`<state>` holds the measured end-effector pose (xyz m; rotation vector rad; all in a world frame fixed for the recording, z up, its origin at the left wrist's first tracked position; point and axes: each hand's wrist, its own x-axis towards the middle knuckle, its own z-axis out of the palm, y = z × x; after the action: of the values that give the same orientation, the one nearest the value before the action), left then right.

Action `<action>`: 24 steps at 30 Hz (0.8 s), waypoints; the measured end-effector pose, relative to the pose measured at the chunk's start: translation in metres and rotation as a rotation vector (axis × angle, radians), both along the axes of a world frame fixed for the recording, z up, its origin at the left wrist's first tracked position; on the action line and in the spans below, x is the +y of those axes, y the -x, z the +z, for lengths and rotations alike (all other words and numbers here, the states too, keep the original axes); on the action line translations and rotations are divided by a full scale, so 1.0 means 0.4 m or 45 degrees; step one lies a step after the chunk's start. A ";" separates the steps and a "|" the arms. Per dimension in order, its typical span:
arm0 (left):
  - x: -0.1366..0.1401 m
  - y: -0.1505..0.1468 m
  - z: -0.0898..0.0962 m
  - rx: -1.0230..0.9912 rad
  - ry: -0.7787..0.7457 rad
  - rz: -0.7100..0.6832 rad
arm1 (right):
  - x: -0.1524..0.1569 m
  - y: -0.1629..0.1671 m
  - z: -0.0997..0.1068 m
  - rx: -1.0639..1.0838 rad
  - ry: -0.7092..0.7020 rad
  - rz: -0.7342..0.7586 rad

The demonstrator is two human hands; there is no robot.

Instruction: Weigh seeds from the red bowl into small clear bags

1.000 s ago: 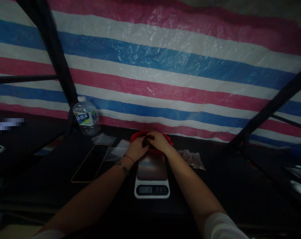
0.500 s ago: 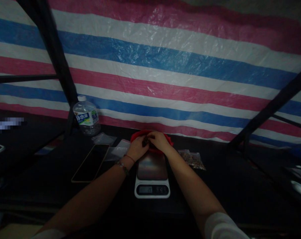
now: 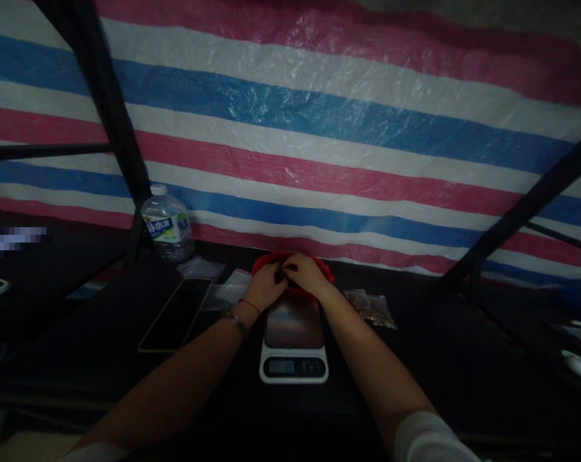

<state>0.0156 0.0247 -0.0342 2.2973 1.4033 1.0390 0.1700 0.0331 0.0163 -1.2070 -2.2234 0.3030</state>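
My left hand and my right hand meet over a red bag or bowl; its kind is hard to tell. Between the fingers sits a small dark clump, too dim to name. The left fingers curl round it and the right fingertips pinch at it, so both hands are closed. Just nearer to me lies a white kitchen scale with a shiny metal plate, partly covered by my wrists. The digits on its display are faint.
Small filled zip bags lie right of my right forearm. To the left are clear plastic bags, a phone and a large plastic bottle. A striped tarp hangs behind, with dark slanted posts at the sides.
Both hands stay over the red thing with only slight finger movement. The scale's display looks dimmer than before, when digits showed more plainly.
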 end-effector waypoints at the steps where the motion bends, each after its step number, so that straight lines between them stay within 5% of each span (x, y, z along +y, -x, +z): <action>1: 0.000 0.000 0.000 -0.002 0.002 0.004 | 0.000 0.000 -0.001 -0.002 0.003 0.007; 12: 0.005 0.001 -0.008 -0.010 -0.003 0.023 | -0.002 -0.001 0.004 0.018 -0.015 0.076; 24: 0.004 0.000 -0.011 0.075 -0.076 0.074 | 0.019 -0.036 0.004 0.028 -0.037 -0.089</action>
<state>0.0157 0.0261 -0.0385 2.3609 1.4888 1.0519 0.1842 0.0409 0.0179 -1.2564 -2.1542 0.2545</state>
